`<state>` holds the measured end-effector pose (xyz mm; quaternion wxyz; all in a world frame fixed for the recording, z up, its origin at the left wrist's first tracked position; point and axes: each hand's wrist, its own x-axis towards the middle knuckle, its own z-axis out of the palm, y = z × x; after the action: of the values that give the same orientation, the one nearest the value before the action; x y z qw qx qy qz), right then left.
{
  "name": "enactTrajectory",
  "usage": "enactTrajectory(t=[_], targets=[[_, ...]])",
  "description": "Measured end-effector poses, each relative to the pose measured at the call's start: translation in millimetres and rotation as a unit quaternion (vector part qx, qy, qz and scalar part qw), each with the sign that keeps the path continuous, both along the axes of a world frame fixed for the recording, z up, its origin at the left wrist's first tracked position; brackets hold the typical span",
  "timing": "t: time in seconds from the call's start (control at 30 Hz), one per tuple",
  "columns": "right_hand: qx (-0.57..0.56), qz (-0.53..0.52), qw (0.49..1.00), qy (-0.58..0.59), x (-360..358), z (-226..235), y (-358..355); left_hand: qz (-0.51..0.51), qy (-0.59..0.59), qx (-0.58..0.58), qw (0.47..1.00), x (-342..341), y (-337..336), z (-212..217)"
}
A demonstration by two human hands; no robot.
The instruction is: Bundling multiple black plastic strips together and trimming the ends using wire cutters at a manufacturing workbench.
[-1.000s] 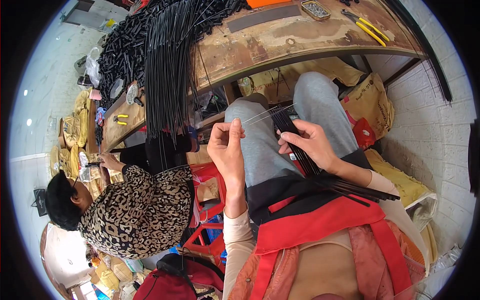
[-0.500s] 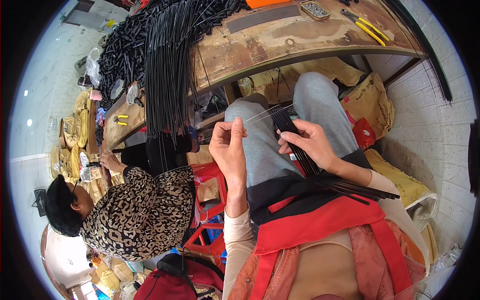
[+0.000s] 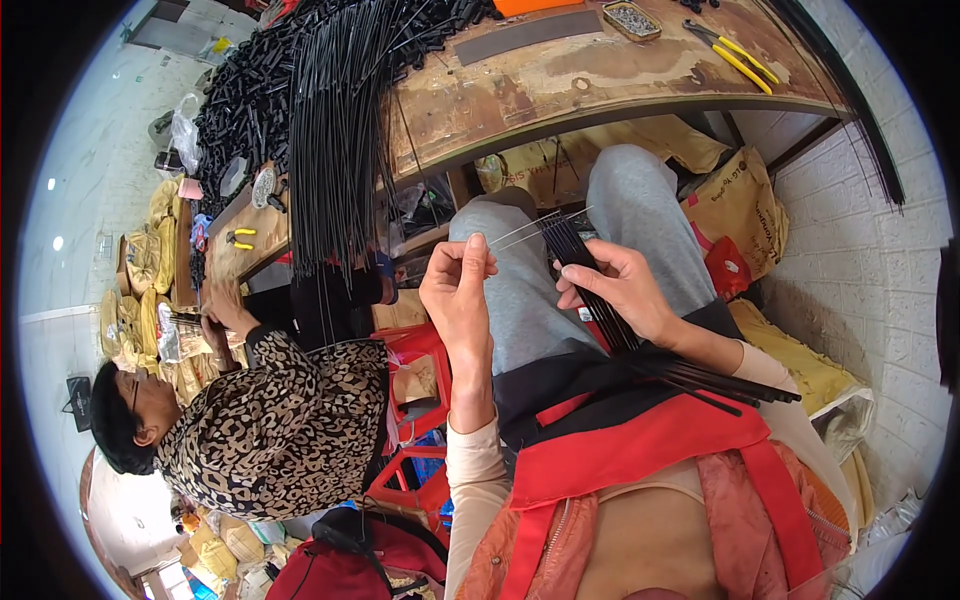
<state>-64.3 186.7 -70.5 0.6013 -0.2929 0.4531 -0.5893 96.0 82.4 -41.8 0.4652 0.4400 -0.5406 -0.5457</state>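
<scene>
My right hand (image 3: pixel 622 288) is closed around a flat row of slim black rods (image 3: pixel 566 242). Their far ends fan side by side above my lap, and their near ends run back under my forearm. Thin, pale wires (image 3: pixel 522 233) cross the far ends of the rods and stretch to my left hand (image 3: pixel 460 285). Thumb and forefinger of that hand are pinched together at the wires' near ends. More loose black rods (image 3: pixel 715 378) lie across the black and red apron (image 3: pixel 640 445) on my lap.
A wooden bench (image 3: pixel 560 85) stands ahead, with yellow-handled pliers (image 3: pixel 740 62), a tin of small metal parts (image 3: pixel 631 20) and a hanging heap of black rods (image 3: pixel 335 150). To the left a co-worker in a patterned top (image 3: pixel 280 425) sits near red stools (image 3: pixel 420 390).
My hands, the rods and the wires stay almost in place. The co-worker's head has turned upward, and the co-worker's hands have shifted slightly.
</scene>
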Motion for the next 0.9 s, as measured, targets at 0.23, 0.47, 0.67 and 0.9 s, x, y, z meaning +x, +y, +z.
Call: enactTrajectory(t=[0.23, 0.47, 0.67, 0.9], targets=[[-0.002, 0.000, 1.000, 0.005, 0, -8, 9, -0.005, 0.002, -0.014, 1.000, -3, 9, -4], [-0.007, -0.002, 1.000, 0.004, -1, -3, 10, 0.001, -0.003, -0.022, 1.000, -6, 11, 0], [-0.006, -0.002, 1.000, -0.002, 1, -3, 10, -0.011, 0.005, -0.006, 1.000, -7, 11, -2], [-0.003, -0.004, 1.000, -0.012, 1, -6, 2, -0.075, -0.020, 0.012, 0.997, -7, -3, 1]])
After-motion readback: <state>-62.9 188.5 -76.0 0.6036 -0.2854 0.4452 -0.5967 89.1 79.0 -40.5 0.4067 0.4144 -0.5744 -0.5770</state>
